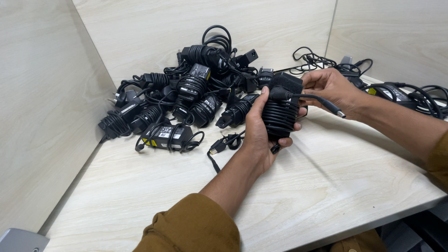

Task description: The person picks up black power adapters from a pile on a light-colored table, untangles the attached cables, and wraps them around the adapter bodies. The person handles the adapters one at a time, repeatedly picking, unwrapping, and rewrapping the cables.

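Cord-wound adapter (280,112) — both hands' grip

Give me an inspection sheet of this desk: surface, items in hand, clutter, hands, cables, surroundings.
Surface: pale wood-grain desk, bare at the front.
Items in hand: black power adapter wrapped in its cord.
Clutter: heap of black wrapped adapters at back left; unwound adapters at right.
Hands: left hand grips the adapter; right hand pinches its cord.
Cables: loose cord end with plug tip sticks out.
Surroundings: pale partition panels.
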